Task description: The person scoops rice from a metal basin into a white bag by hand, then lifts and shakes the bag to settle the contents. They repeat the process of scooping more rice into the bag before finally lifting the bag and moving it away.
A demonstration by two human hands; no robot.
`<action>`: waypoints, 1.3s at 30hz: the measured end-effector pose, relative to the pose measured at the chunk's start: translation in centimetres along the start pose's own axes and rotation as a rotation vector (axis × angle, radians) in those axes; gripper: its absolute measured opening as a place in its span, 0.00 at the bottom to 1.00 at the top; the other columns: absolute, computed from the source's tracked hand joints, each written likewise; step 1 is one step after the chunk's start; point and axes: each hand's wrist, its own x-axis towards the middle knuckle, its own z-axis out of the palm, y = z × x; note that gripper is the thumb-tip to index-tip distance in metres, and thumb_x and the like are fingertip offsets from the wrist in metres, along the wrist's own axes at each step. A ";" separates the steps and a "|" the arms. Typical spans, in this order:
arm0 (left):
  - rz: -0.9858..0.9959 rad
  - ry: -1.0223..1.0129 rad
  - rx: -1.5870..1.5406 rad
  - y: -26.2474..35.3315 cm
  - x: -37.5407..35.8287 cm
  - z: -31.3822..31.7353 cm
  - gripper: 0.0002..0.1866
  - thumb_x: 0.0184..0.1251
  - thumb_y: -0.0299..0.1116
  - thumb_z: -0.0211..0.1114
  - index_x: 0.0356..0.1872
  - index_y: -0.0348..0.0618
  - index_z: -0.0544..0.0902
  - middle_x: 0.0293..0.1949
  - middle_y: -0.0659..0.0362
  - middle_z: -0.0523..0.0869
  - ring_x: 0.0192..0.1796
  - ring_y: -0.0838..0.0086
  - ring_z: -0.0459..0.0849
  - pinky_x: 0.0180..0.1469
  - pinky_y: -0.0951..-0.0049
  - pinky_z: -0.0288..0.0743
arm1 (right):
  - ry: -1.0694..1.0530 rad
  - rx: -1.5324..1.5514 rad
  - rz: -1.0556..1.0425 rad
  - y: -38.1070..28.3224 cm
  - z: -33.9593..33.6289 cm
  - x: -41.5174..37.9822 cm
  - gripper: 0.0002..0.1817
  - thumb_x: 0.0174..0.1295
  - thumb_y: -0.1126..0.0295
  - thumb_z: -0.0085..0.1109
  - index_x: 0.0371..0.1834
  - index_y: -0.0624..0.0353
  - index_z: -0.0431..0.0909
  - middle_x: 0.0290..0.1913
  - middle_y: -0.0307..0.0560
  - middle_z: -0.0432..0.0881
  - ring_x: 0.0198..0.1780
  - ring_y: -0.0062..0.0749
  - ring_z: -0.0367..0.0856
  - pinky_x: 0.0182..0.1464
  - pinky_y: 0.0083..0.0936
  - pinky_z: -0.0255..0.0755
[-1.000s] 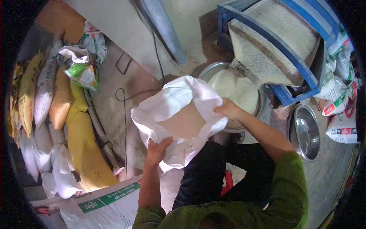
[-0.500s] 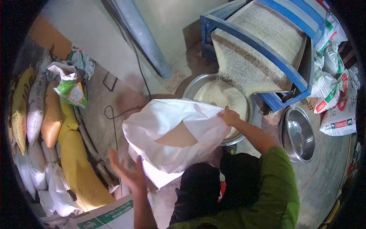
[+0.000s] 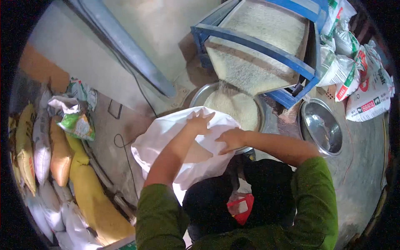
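A white sack (image 3: 152,139) stands in front of me with its mouth wide, and tan material (image 3: 199,153) shows inside it. My left hand (image 3: 200,121) reaches over the sack to its far rim, fingers spread against the white fabric. At the right side of the mouth, my right hand (image 3: 231,138) has its fingers stretched inward over the fabric. Neither hand visibly grips anything. Just beyond the sack, a metal basin (image 3: 263,118) holds a heap of pale grain (image 3: 237,109), partly hidden by the sack's rim.
A blue-framed sloping sieve (image 3: 258,46) spills grain into the basin. A second metal basin (image 3: 321,125) stands at right, below printed sacks (image 3: 368,91). Filled sacks (image 3: 93,191) line the left. A cable (image 3: 127,166) crosses the floor near a blue-grey post (image 3: 125,50).
My left hand has moved from the sack's near left side to its far rim. My right hand has left the right edge and shifted inward. The camera view has turned slightly.
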 end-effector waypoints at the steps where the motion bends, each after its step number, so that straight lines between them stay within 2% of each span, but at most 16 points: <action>1: -0.042 -0.033 -0.041 -0.7 2.0 1.0 0.44 0.42 0.60 0.57 0.60 0.77 0.41 0.64 0.57 0.38 0.63 0.48 0.41 0.58 0.44 0.46 | -0.029 -0.056 0.046 0.3 0.3 -0.2 0.44 0.39 0.39 0.51 0.60 0.47 0.51 0.59 0.53 0.56 0.58 0.47 0.56 0.51 0.47 0.58; 3: -0.075 -0.026 -0.055 -1.7 3.5 1.7 0.44 0.42 0.60 0.57 0.60 0.77 0.42 0.64 0.57 0.39 0.64 0.50 0.40 0.57 0.42 0.45 | -0.208 -0.125 0.231 0.3 0.0 0.0 0.52 0.32 0.36 0.55 0.63 0.41 0.43 0.64 0.55 0.42 0.64 0.52 0.41 0.51 0.63 0.48; 7: -0.152 -0.012 -0.056 -4.1 5.9 4.5 0.45 0.38 0.62 0.59 0.60 0.77 0.44 0.64 0.62 0.40 0.65 0.57 0.39 0.55 0.37 0.42 | -0.242 -0.015 0.196 2.7 1.3 1.1 0.56 0.29 0.40 0.61 0.63 0.38 0.39 0.65 0.49 0.29 0.66 0.46 0.27 0.54 0.65 0.37; 14: -0.097 0.114 -0.054 -6.3 7.0 6.4 0.45 0.34 0.60 0.62 0.59 0.71 0.52 0.64 0.64 0.45 0.65 0.66 0.42 0.57 0.40 0.42 | -0.180 -0.022 0.093 6.1 4.4 0.8 0.55 0.29 0.46 0.64 0.63 0.42 0.41 0.65 0.50 0.33 0.66 0.43 0.30 0.50 0.69 0.39; 17: -0.166 0.059 -0.093 -4.9 7.5 4.9 0.38 0.38 0.56 0.61 0.56 0.64 0.61 0.61 0.59 0.52 0.63 0.65 0.51 0.55 0.43 0.49 | 0.129 0.049 -0.071 8.3 5.7 0.4 0.48 0.32 0.50 0.65 0.60 0.48 0.52 0.63 0.52 0.46 0.64 0.42 0.44 0.54 0.57 0.48; 18: -0.234 0.004 -0.137 -4.4 8.3 4.2 0.34 0.41 0.54 0.61 0.53 0.58 0.66 0.59 0.55 0.59 0.60 0.64 0.58 0.55 0.47 0.54 | 0.317 0.331 -0.135 9.4 5.9 -0.3 0.39 0.36 0.55 0.64 0.55 0.51 0.59 0.57 0.51 0.57 0.59 0.41 0.54 0.53 0.47 0.55; 20: -0.046 0.213 -0.165 -4.0 9.6 2.8 0.15 0.51 0.43 0.53 0.29 0.43 0.79 0.29 0.48 0.79 0.36 0.57 0.77 0.41 0.64 0.68 | 0.640 0.669 -0.112 11.3 6.6 -1.4 0.23 0.44 0.62 0.60 0.43 0.59 0.70 0.45 0.52 0.71 0.47 0.38 0.70 0.48 0.32 0.63; 21: -0.042 0.317 -0.267 -2.5 9.6 1.6 0.13 0.52 0.40 0.52 0.27 0.42 0.79 0.27 0.48 0.79 0.34 0.56 0.77 0.38 0.63 0.69 | 0.777 0.719 -0.024 12.2 6.9 -1.6 0.16 0.48 0.64 0.56 0.36 0.64 0.73 0.38 0.53 0.75 0.40 0.37 0.74 0.45 0.27 0.65; 24: 0.054 0.550 -0.603 1.7 14.2 2.7 0.08 0.50 0.32 0.52 0.23 0.39 0.77 0.25 0.49 0.78 0.31 0.55 0.77 0.35 0.63 0.69 | 1.128 0.738 0.372 15.2 7.0 -0.5 0.09 0.51 0.70 0.49 0.32 0.65 0.73 0.35 0.56 0.74 0.38 0.41 0.74 0.42 0.30 0.66; 26: 0.176 0.722 -0.772 5.2 17.8 5.6 0.07 0.47 0.29 0.52 0.24 0.37 0.76 0.25 0.47 0.78 0.29 0.54 0.76 0.34 0.62 0.68 | 1.424 0.504 0.273 19.1 8.2 2.0 0.09 0.52 0.71 0.47 0.32 0.67 0.72 0.34 0.58 0.74 0.37 0.44 0.73 0.40 0.30 0.66; 30: -0.201 0.746 -1.041 10.5 23.2 10.1 0.09 0.51 0.31 0.52 0.27 0.37 0.77 0.27 0.45 0.77 0.32 0.53 0.75 0.36 0.63 0.67 | 1.436 0.474 0.399 21.3 8.3 5.0 0.09 0.51 0.73 0.46 0.32 0.68 0.71 0.33 0.57 0.74 0.35 0.41 0.73 0.39 0.28 0.65; 31: -0.378 0.773 -1.152 11.1 23.9 10.3 0.10 0.52 0.33 0.52 0.29 0.36 0.77 0.29 0.43 0.77 0.34 0.52 0.75 0.38 0.63 0.67 | 1.513 0.701 0.385 21.0 8.2 6.0 0.09 0.51 0.73 0.46 0.31 0.68 0.71 0.31 0.54 0.74 0.34 0.38 0.72 0.39 0.28 0.65; 33: -0.445 0.751 -1.346 11.8 24.1 10.9 0.12 0.53 0.35 0.52 0.31 0.36 0.77 0.30 0.44 0.78 0.36 0.54 0.75 0.39 0.65 0.66 | 1.590 1.073 0.333 20.5 8.7 7.7 0.08 0.52 0.73 0.43 0.28 0.65 0.73 0.25 0.44 0.73 0.32 0.29 0.70 0.37 0.26 0.65; 34: -0.502 0.735 -1.534 12.1 23.6 11.1 0.14 0.55 0.38 0.52 0.33 0.36 0.77 0.32 0.44 0.78 0.37 0.57 0.75 0.41 0.68 0.66 | 1.571 1.085 0.344 21.1 10.1 8.8 0.08 0.52 0.73 0.43 0.28 0.65 0.73 0.25 0.44 0.73 0.32 0.29 0.70 0.37 0.26 0.65; 36: -0.638 0.695 -1.741 12.5 22.8 10.8 0.16 0.57 0.39 0.51 0.35 0.35 0.76 0.34 0.46 0.78 0.38 0.61 0.75 0.42 0.69 0.65 | 1.594 1.812 0.357 21.9 11.9 11.2 0.09 0.53 0.71 0.41 0.29 0.61 0.73 0.23 0.40 0.72 0.30 0.29 0.70 0.37 0.24 0.65; 39: -0.749 0.714 -2.158 12.1 21.8 9.7 0.19 0.58 0.40 0.50 0.38 0.32 0.75 0.38 0.51 0.77 0.38 0.66 0.75 0.43 0.70 0.65 | 1.665 2.153 0.221 19.0 8.4 11.2 0.11 0.54 0.66 0.39 0.32 0.59 0.72 0.26 0.41 0.72 0.29 0.30 0.70 0.36 0.24 0.66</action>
